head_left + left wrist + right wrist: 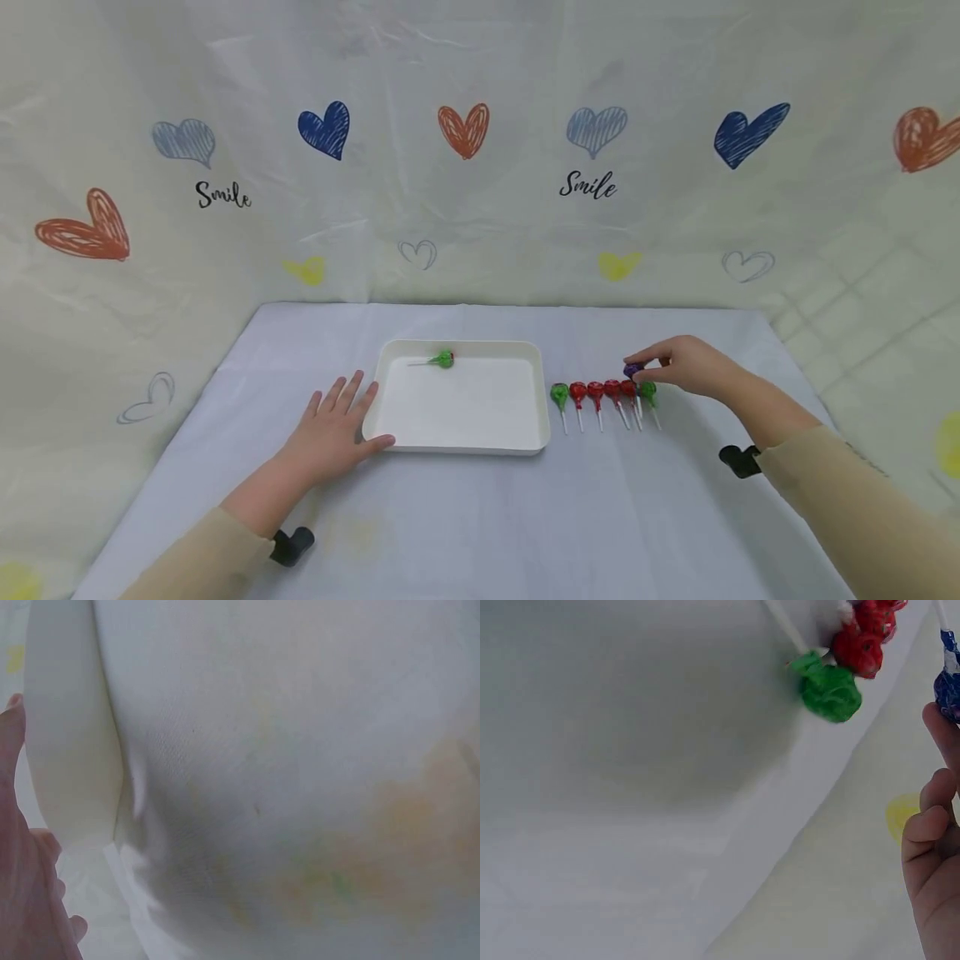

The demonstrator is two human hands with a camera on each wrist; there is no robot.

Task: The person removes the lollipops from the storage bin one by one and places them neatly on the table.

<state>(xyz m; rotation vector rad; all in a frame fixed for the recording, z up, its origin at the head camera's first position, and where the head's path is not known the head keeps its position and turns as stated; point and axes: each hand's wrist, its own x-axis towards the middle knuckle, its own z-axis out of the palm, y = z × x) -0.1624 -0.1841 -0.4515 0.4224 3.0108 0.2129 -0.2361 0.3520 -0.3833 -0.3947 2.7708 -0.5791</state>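
Note:
My right hand (693, 367) pinches a purple-wrapped lollipop (632, 370) by its head, just above the right end of a row of lollipops. In the right wrist view that lollipop (949, 690) looks dark blue-purple, with its white stick pointing up. The row has a green lollipop (559, 394) at its left end, several red lollipops (595, 390) in the middle and another green lollipop (648, 390) on the right. Fingers spread, my left hand (327, 437) touches the left edge of a white tray (465, 412). One green lollipop (446, 359) lies inside, near the tray's back edge.
A white cloth (480, 525) covers the table. Behind it hangs a pale curtain (480, 225) printed with hearts and the word "Smile". Dark bands (292, 546) sit at both wrists beside beige sleeves (202, 562).

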